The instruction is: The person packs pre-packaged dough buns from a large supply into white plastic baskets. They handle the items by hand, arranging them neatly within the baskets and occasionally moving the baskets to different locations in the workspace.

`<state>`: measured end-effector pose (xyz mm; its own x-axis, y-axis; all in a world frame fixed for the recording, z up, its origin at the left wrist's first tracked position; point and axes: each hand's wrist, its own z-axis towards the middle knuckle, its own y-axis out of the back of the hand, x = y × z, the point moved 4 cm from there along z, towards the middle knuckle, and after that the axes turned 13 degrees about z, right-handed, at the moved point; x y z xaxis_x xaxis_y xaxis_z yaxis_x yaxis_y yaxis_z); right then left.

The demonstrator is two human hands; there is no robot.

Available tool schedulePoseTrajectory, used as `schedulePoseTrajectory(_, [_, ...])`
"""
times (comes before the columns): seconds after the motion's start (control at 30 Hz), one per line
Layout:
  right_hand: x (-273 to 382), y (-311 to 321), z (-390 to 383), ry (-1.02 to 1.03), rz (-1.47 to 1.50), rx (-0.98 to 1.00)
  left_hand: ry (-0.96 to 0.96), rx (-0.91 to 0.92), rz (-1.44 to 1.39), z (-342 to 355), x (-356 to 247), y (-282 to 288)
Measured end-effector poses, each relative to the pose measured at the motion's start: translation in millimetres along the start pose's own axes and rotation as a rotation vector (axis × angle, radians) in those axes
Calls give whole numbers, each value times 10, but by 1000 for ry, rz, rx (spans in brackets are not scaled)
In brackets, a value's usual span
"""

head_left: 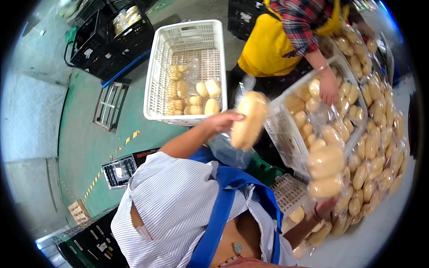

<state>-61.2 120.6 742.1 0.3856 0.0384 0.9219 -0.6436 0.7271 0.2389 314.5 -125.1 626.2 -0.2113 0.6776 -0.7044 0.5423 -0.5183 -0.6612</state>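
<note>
In front of my chest, my left hand (227, 120) is closed on a clear-wrapped pack (250, 118) of pale yellow oblong food, its loose plastic trailing above and below. My right hand (326, 208), at the lower right, is under another wrapped pack (326, 186) of two pale yellow pieces, blurred by motion; its fingers are mostly hidden. To the left of the held pack is a white slatted crate (154, 71) with several similar packs on its floor. Ahead on the right, a second white crate (286, 134) is filled with such packs.
A large heap of wrapped packs (371, 147) covers the table at the right. Across the second crate, a co-worker in a yellow apron (263, 47) reaches a hand (329, 88) into it. Black crates (96, 47) stand at far left, and a metal frame (110, 105) lies on the green floor.
</note>
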Motion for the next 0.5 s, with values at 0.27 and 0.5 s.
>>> schedulePoseTrajectory(0.27, [31, -3731, -156, -679, 871, 586, 53, -441, 75, -1396, -816, 2550])
schedulePoseTrajectory(0.5, [-164, -5362, -443, -797, 735, 588, 284, -767, 179, -1168, -468, 4357])
